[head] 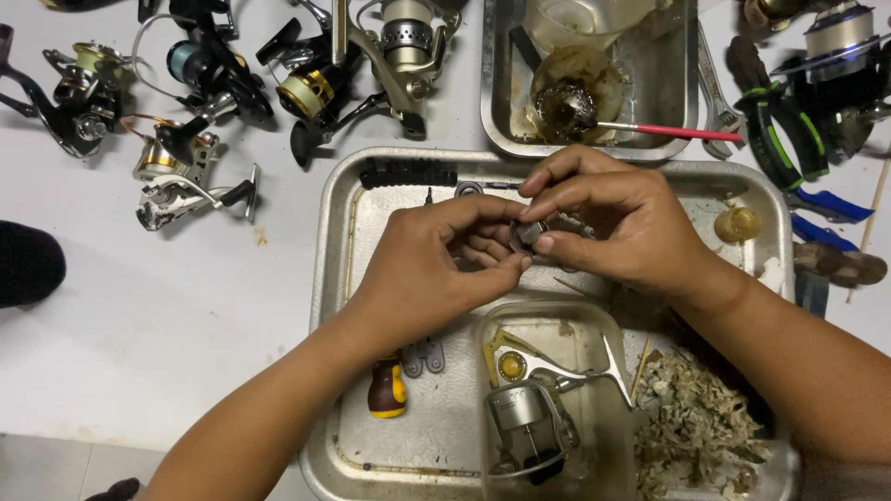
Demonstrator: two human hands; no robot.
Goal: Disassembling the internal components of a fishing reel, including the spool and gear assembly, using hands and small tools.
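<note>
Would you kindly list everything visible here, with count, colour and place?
Large steel tray: one, silver, centre.
Small grey metal part: one, pinched between both hands.
Black ribbed handle: one, tray's top edge.
Brown-and-yellow screwdriver handle: one, under left forearm.
Clear plastic tub: one, lower tray, holding a silver reel body.
Crumpled dirty tissue scraps: a heap, grey-white, tray's lower right.
Small steel tray: one, top, holding a greasy brush with red handle.
Fishing reels: several, black, silver, gold, top left.
Green-and-black pliers: one, right.
White table: one, underneath.
Left hand: one, centre.
Right hand: one, centre.
</note>
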